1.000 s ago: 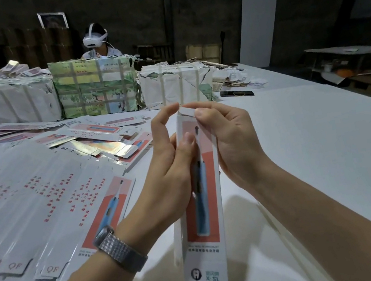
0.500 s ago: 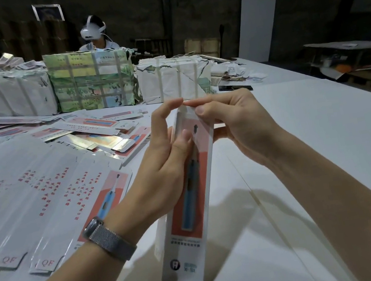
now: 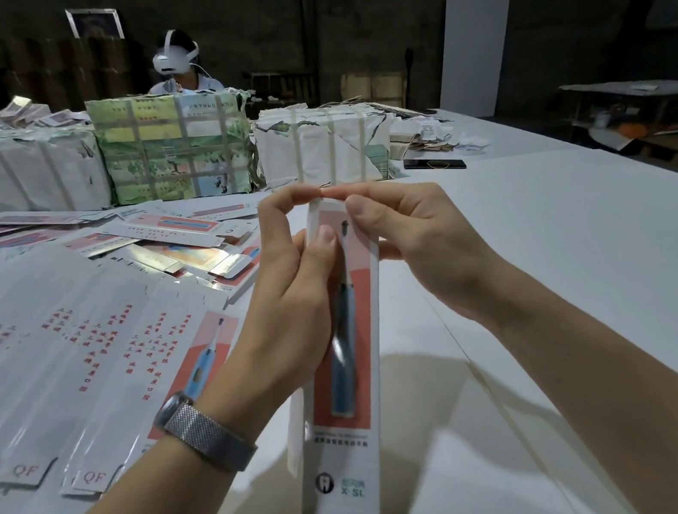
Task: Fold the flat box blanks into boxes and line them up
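Both grips hold the box (image 3: 344, 346) upright over the bench (image 3: 556, 264), our left hand (image 3: 290, 297) round its middle, right hand (image 3: 412, 244) pinching the top flap, now pressed flatter than a second ago, so closure looks near; flat blanks (image 3: 72, 349) lie left.

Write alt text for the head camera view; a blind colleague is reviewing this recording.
A person's left hand and right hand hold a long, narrow toothbrush box upright above a white table, fingertips pinching its top end. Flat box blanks are spread across the table to the left, with strapped bundles behind them.
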The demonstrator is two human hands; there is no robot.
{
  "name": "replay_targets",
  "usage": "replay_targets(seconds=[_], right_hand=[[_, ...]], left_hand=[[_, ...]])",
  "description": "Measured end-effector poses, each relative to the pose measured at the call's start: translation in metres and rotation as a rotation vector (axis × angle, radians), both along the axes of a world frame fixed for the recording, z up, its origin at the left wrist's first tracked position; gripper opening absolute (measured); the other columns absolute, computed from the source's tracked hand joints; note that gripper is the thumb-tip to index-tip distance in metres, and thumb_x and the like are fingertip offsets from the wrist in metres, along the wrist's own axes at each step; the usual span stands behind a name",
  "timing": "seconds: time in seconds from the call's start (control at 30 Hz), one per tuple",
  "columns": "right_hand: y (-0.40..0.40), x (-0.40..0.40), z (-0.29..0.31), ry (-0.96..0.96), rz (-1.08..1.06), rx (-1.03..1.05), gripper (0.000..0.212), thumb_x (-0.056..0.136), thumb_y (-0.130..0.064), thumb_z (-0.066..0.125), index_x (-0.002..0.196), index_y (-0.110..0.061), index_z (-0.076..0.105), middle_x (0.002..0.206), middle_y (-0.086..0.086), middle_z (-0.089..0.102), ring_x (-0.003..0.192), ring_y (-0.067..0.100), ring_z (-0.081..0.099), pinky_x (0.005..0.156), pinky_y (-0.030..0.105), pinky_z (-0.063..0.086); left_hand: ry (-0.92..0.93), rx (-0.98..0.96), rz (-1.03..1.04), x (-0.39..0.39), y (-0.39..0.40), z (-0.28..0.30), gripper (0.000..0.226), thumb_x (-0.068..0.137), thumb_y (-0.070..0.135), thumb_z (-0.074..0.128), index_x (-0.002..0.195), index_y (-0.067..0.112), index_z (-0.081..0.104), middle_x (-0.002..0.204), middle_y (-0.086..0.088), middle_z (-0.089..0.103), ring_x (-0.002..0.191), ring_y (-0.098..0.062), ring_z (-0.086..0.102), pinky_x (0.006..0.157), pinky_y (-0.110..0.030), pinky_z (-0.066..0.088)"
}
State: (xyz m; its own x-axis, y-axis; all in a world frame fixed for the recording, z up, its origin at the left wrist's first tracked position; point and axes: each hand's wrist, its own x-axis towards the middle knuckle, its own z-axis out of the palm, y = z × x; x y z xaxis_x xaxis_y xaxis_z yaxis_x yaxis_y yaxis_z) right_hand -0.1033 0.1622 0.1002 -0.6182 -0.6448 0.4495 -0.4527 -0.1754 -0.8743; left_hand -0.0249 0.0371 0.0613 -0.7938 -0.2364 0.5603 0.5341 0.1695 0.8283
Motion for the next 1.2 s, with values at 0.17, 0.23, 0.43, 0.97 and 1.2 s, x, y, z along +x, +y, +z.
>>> replay_targets(seconds=[0.17,0.23,0.43,0.97,1.2], right_hand=[[-0.001,0.004,-0.001,0.065,-0.037,-0.032,0.025,0.103,-0.006,0.045,0.110,-0.014,0.067,0.095,0.027,0.070,0.081,0.048,0.064,0.069,0.061,0.053],[-0.004,0.005,-0.002,0.090,-0.086,-0.031,0.024,0.102,-0.007,0.047,0.108,-0.015,0.069,0.095,0.022,0.071,0.084,0.046,0.064,0.070,0.060,0.053],[-0.010,0.010,-0.003,0.489,-0.503,0.176,0.030,0.100,-0.030,0.057,0.128,-0.028,0.064,0.111,-0.006,0.048,0.090,-0.008,0.050,0.089,0.017,0.045],[0.038,-0.051,0.003,0.384,-0.686,1.047,0.038,0.092,-0.032,0.050,0.129,-0.024,0.052,0.121,0.005,0.045,0.118,0.029,0.046,0.088,0.039,0.044],[0.133,-0.119,-0.050,0.057,-1.076,1.280,0.011,0.092,-0.018,0.047,0.103,-0.017,0.050,0.125,0.010,0.051,0.118,0.034,0.042,0.100,0.050,0.032]], left_hand=[[0.025,0.031,0.024,-0.001,0.004,-0.001,0.017,0.104,0.028,0.041,0.110,0.044,0.042,0.083,-0.016,0.060,0.062,-0.033,0.059,0.055,-0.062,0.052],[0.032,0.020,0.052,-0.003,0.004,-0.001,0.015,0.100,0.031,0.042,0.109,0.044,0.042,0.076,-0.006,0.062,0.060,-0.026,0.059,0.054,-0.052,0.054],[0.008,0.150,0.038,-0.007,0.005,0.005,0.011,0.106,0.028,0.043,0.109,0.038,0.038,0.089,-0.013,0.058,0.066,-0.010,0.062,0.059,-0.027,0.053],[-0.331,-0.067,-0.034,-0.007,-0.015,0.003,0.024,0.083,0.055,0.055,0.103,0.055,0.067,0.118,0.027,0.065,0.112,0.013,0.057,0.096,-0.039,0.050],[-0.364,-0.116,-0.006,-0.013,-0.022,-0.002,0.021,0.095,0.024,0.060,0.087,0.035,0.076,0.100,0.006,0.077,0.094,-0.005,0.071,0.074,-0.039,0.048]])
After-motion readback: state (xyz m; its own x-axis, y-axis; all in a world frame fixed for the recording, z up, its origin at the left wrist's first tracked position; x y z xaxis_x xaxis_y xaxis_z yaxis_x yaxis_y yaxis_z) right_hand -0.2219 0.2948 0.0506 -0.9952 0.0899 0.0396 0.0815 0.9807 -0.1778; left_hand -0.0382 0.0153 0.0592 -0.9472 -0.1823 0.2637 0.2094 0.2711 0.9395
